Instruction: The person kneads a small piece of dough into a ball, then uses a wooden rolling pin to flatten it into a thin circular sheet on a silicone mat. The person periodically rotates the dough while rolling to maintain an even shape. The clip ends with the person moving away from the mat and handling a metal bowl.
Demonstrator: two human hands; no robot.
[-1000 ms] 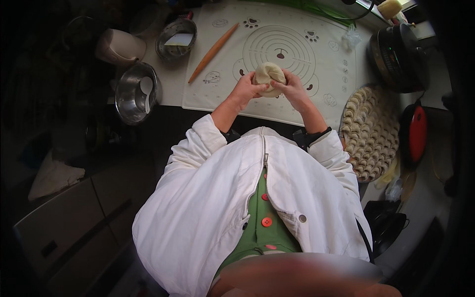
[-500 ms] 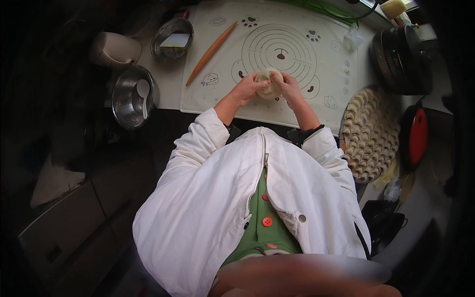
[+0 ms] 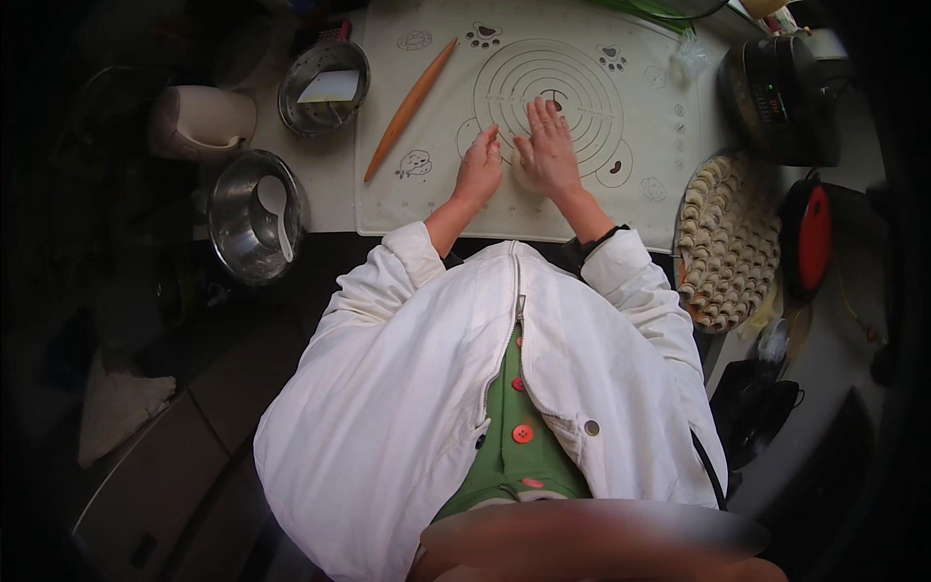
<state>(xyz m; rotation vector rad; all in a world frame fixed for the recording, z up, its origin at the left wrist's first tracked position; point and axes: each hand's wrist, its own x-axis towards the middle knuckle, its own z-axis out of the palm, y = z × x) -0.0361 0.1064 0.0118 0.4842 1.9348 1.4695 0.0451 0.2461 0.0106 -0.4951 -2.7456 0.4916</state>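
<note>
On the pale printed kneading mat (image 3: 398,209), my right hand (image 3: 551,160) lies palm down with its fingers stretched forward over the ringed circle. My left hand (image 3: 479,167) stands on its edge a little to the left, fingers out and apart from the right hand. A pale edge of dough (image 3: 519,179) shows faintly between the two hands; the rest is hidden under the right hand. Neither hand is wrapped round anything. A tapered wooden rolling pin (image 3: 409,112) rests slantwise on the mat, left of my hands.
At left are a metal bowl with a white spoon (image 3: 233,223), another metal bowl (image 3: 315,116) holding a pale flat piece, and a light jug (image 3: 204,121). At right stand a round tray of dumplings (image 3: 727,247), a red-and-black pan (image 3: 813,236) and a dark cooker (image 3: 781,102).
Both hands were pinching a round piece of dough in front of me. They have come apart and opened, the right one now flat over the mat. The view has shifted slightly.
</note>
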